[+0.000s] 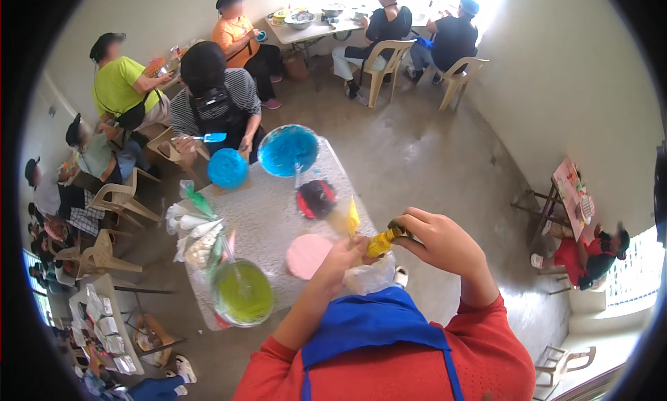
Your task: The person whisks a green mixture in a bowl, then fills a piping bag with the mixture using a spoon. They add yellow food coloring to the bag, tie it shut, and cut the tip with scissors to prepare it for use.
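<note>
My left hand [347,259] is closed around something with a yellow pointed end [353,217] standing up above the fingers; its kind is unclear. In my right hand [441,242], between bent fingers, is a small yellow bottle-like thing [381,243] with a dark end, tilted toward the left hand. A clear plastic bag [371,276] hangs just beneath the two hands. To their left, on the table [278,224], lies a pink round cake [310,256]. Beyond it is a dark and red round thing [316,199]. A bowl of green icing [243,294] with a utensil stands at the near left.
Across the table, a co-worker in a striped shirt [221,88] holds a blue spatula [211,137] by a blue-coated cake [228,169]. A bowl of blue icing [287,151] stands at the far edge. White piping bags [198,227] lie left. Other people sit along the walls.
</note>
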Demonstrator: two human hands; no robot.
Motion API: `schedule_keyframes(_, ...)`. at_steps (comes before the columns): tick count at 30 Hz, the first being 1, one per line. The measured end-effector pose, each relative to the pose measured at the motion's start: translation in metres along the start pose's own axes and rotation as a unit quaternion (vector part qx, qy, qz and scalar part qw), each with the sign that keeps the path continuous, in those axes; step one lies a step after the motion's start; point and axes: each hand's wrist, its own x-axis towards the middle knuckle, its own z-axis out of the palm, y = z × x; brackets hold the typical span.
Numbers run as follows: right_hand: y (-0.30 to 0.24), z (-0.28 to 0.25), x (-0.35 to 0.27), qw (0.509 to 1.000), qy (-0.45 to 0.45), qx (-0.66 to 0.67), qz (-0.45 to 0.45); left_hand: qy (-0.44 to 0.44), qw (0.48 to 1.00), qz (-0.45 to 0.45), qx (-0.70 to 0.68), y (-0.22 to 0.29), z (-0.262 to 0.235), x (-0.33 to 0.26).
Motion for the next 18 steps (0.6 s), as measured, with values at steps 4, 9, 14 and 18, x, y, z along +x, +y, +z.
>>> schedule_keyframes(4, 0.085, -0.047, -0.034, 0.999, 0.042, -0.023, -0.002, 0.026, 0.999, 0.039, -0.004, -0.027, 0.078, 0.081)
schedule_keyframes(9, 0.166, -0.127, -0.073, 0.997, 0.058, 0.006, -0.054, 0.034, 0.999, -0.004, -0.012, -0.028, 0.171, 0.158)
schedule_keyframes(14, 0.223, -0.176, -0.089, 0.995, 0.061, 0.022, -0.069, 0.018, 0.997, -0.026, -0.068, -0.022, 0.221, 0.208)
schedule_keyframes(18, 0.252, -0.189, -0.072, 0.997, 0.070, -0.025, -0.023, 0.028, 0.998, 0.002, -0.055, -0.017, 0.226, 0.241)
